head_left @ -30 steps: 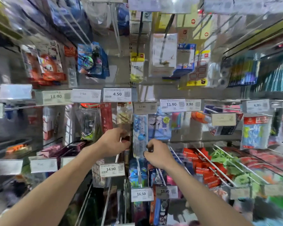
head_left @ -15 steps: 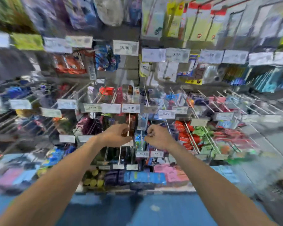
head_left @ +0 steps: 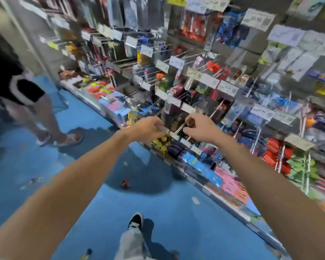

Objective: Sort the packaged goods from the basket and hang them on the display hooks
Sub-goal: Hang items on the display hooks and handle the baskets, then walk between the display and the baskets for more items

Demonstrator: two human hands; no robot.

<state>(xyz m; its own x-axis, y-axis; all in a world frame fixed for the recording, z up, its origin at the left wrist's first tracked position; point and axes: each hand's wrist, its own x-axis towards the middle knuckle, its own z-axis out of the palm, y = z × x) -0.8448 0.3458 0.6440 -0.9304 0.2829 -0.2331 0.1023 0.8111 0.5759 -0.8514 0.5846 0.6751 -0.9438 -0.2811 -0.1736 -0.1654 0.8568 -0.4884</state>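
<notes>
close together, left hand [head_left: 148, 128], right hand [head_left: 199, 130] curled at hooks [head_left: 179, 127]

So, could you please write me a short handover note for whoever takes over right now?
Left hand: fingers curled at the display hooks; blur hides what, if anything, it grips.
Right hand: curled too, beside the left, something dark at its fingertips.
Goods: many packaged goods hang on the hooks; the basket is not in view.
Done: cannot tell how many were hung.
Left to do: find the basket, hang what it holds.
</notes>
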